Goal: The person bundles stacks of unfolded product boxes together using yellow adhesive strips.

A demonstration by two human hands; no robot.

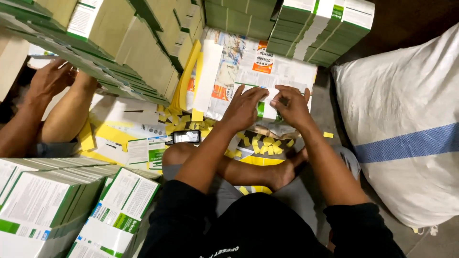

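White and green printed cardboard lay flat under both hands: a folded carton sheet [267,79] on the floor, spread over newspaper. The left hand [243,107] pressed down on its near edge with the fingers [253,93] spread apart and flat, gripping nothing. The right hand [292,106] sat just beside it, its fingers [282,98] drawn together at the tips on the sheet's edge; whether they pinched a small piece there could not be told. Just below the fingers, small yellow paper strips [267,143] lay scattered over the floor and the person's crossed legs. To the left of the left fingers a dark phone [186,137] rested among more strips. Beyond the fingertips stood green stacks of flat cartons [315,28], and well off to the right a white sack [406,124] with a blue stripe. Far to the left, another person's hand [50,79] reached under a leaning stack.
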